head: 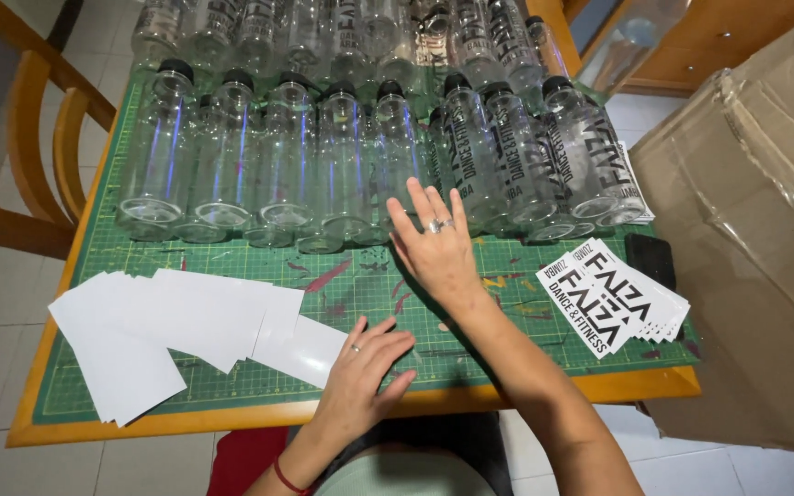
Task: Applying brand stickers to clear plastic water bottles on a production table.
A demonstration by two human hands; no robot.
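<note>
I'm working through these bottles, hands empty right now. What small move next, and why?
Probably slide the right hand forward onto the nearest clear bottle: its fingers already reach the bottle row while the left hand rests flat by the white sheets, and the printed stickers lie beside it.

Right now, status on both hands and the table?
Left hand flat, edging white sheets. Right hand open, reaching at clear bottles. Printed stickers stacked right. Nothing held.

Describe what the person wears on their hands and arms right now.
Both arms are bare, with no sleeves or gloves. The right hand has a silver ring on one finger. The left hand wears a thin ring, and a red string bracelet circles its wrist.
</note>
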